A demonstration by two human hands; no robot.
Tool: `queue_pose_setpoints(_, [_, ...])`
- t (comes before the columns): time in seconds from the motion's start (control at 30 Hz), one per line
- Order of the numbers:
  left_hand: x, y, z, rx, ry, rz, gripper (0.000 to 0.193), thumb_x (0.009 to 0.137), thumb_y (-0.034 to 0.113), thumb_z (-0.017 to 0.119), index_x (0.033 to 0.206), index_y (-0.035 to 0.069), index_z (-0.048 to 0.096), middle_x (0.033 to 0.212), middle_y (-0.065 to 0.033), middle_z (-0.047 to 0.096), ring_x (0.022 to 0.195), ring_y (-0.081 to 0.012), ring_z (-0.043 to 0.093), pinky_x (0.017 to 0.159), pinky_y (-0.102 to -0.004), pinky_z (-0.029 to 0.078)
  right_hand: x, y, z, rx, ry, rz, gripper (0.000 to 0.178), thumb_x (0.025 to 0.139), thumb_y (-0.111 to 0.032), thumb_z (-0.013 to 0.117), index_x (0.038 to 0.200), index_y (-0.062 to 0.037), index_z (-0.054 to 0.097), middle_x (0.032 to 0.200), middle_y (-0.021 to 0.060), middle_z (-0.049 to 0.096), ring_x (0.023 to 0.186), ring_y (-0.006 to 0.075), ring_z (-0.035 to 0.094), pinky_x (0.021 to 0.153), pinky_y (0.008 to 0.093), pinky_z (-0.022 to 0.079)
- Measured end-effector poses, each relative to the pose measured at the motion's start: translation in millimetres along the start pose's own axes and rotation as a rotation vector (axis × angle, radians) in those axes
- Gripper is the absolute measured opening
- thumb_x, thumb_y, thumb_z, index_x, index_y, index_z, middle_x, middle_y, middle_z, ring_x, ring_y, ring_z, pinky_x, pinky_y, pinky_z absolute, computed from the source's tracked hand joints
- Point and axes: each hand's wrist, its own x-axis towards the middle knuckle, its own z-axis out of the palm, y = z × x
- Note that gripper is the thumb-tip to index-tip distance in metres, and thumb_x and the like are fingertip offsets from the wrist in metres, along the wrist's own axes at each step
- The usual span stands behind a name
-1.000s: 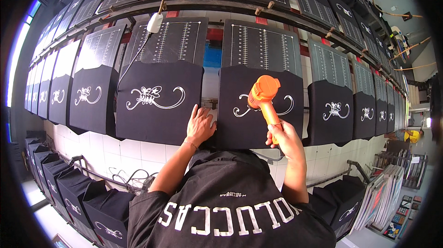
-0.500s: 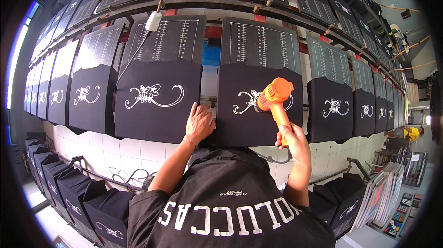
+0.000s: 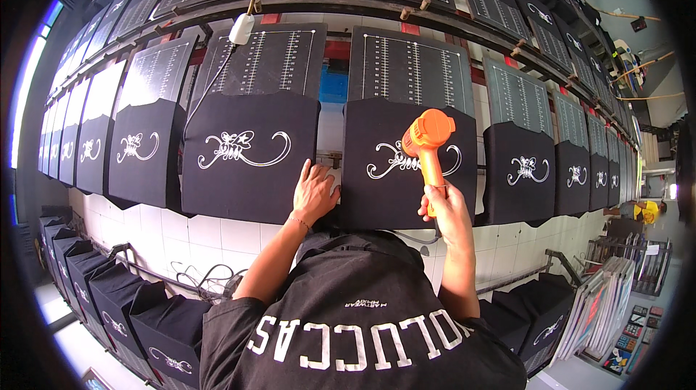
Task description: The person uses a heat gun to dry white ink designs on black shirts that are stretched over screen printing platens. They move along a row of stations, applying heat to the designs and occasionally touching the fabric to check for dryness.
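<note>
My right hand (image 3: pixel 447 210) is wrapped round the handle of an orange heat gun (image 3: pixel 431 136). The gun hangs over the black shirt (image 3: pixel 377 198) on the board in front of me, and its head covers part of the white curling print. My left hand (image 3: pixel 315 191) has its fingers stretched out over the right edge of the neighbouring black shirt (image 3: pixel 239 194), by the gap between the two boards. A white print of the same kind lies on that left shirt.
Further boards with printed black shirts (image 3: pixel 518 172) run along both sides. A white plug or socket (image 3: pixel 241 29) hangs on a cord above the left board. Framed screens (image 3: pixel 598 310) stand stacked at the lower right. Cables (image 3: pixel 210 278) lie at the lower left; a person in yellow (image 3: pixel 645 211) is far right.
My right hand has raised the heat gun slightly and shifted its head up and to the right, so more of the print shows. My left hand stays nearly in place.
</note>
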Motion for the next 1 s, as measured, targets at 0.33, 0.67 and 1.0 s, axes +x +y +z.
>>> queue_pose_setpoints(0.33, [0, -1, -1, 0.011, -0.025, 0.000, 0.027, 0.082, 0.027, 0.065, 0.096, 0.005, 0.067, 0.125, -0.0111, 0.060, 0.126, -0.0269, 0.046, 0.118, -0.0470, 0.020, -8, -9, -8, -0.007, -0.044, 0.089, 0.029, 0.095, -0.028, 0.061, 0.104, -0.0011, 0.056, 0.072, 0.0017, 0.058, 0.059, 0.0092, 0.059, 0.052, 0.0230, 0.047])
queue_pose_setpoints(0.67, [-1, 0, -1, -0.012, 0.023, 0.018, 0.028, 0.082, 0.028, 0.064, 0.094, 0.003, 0.066, 0.120, -0.0138, 0.061, 0.124, -0.0272, 0.047, 0.117, -0.0467, 0.021, -27, -7, 12, -0.115, -0.099, 0.096, 0.033, 0.095, -0.031, 0.059, 0.105, -0.0005, 0.054, 0.075, 0.0039, 0.059, 0.061, 0.0109, 0.059, 0.053, 0.0242, 0.048])
queue_pose_setpoints(1.0, [-2, -4, 5, -0.017, 0.052, 0.012, 0.027, 0.081, 0.028, 0.064, 0.092, 0.003, 0.067, 0.117, -0.0139, 0.062, 0.121, -0.0275, 0.049, 0.117, -0.0469, 0.022, -29, -6, 12, -0.023, -0.213, 0.132, 0.034, 0.094, -0.026, 0.062, 0.111, 0.0019, 0.054, 0.073, 0.0034, 0.059, 0.060, 0.0111, 0.060, 0.053, 0.0240, 0.049])
